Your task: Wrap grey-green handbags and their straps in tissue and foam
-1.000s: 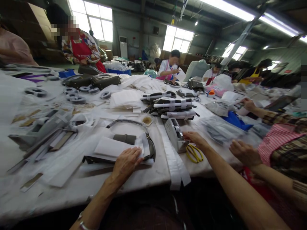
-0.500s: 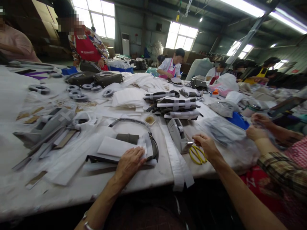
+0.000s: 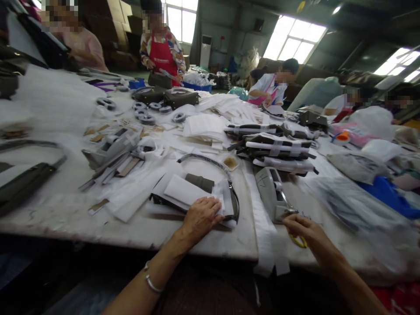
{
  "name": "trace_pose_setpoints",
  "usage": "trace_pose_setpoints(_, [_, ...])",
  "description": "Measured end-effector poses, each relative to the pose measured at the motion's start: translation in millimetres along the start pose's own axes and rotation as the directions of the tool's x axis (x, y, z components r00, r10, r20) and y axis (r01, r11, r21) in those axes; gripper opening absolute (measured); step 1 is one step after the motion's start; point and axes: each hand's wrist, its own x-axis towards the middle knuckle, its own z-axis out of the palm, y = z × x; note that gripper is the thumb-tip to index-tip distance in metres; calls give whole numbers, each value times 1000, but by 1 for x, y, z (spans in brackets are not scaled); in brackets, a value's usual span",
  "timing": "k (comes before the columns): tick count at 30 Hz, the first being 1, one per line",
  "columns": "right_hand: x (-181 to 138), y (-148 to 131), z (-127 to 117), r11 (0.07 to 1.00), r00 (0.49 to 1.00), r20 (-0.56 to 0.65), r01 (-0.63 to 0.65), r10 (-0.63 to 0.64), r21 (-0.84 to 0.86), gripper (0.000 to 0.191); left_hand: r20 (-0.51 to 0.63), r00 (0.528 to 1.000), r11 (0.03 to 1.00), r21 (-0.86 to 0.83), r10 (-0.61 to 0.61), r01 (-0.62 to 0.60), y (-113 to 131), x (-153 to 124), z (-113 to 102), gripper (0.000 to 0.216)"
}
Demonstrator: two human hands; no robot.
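My left hand (image 3: 203, 213) lies flat, fingers stretched, on white wrapping paper (image 3: 183, 192) over a dark handbag (image 3: 162, 200). The bag's curved strap (image 3: 210, 161) arches behind it, partly wrapped. To the right stands a grey tape dispenser (image 3: 269, 192). My right hand (image 3: 300, 225) is at its front cutting edge, thumb and fingers pinched on the end of the clear tape (image 3: 286, 199), which runs back toward the roll. Under that hand, yellow-handled scissors (image 3: 300, 240) are mostly hidden.
Wrapped bags (image 3: 278, 146) are stacked behind the dispenser. White strips (image 3: 262, 236) hang over the front edge. Another tape dispenser (image 3: 110, 146) and a dark bag (image 3: 26, 181) are on the left. Plastic bags (image 3: 357, 205) lie right. Co-workers (image 3: 162, 52) stand across the table.
The view has turned left, so the table shifts right and a bag at the left appears. My right hand has moved in to the dispenser's cutting edge. My left hand stays on the paper.
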Motion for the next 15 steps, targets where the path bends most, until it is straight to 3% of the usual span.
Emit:
trace_pose_setpoints(3, [11, -71, 24, 982, 936, 321, 174, -141, -74, 30, 6, 1000, 1000, -20, -19, 19, 1, 0, -1, 32])
trace_pose_setpoints(6, [39, -128, 63, 906, 764, 608, 390, -217, -166, 25, -2, 1000, 999, -33, -21, 21, 1, 0, 0, 31])
trace_pose_setpoints(8, [62, -154, 91, 809, 657, 724, 533, -212, -247, 20, 0, 1000, 999, -39, -19, 19, 1, 0, 1, 31])
trace_pose_setpoints(10, [83, -171, 116, 689, 584, 792, 649, -178, -323, 13, 14, 1000, 999, -50, -19, 19, 1, 0, 1, 30])
trace_pose_setpoints(12, [100, -184, 139, 573, 558, 820, 716, -127, -398, 7, 27, 999, 997, -69, -22, 24, 1, 0, 0, 30])
trace_pose_setpoints(15, [115, -193, 170, 353, 564, 824, 784, -60, -511, 11, 27, 999, 995, -100, -19, 21, 0, 0, -1, 31])
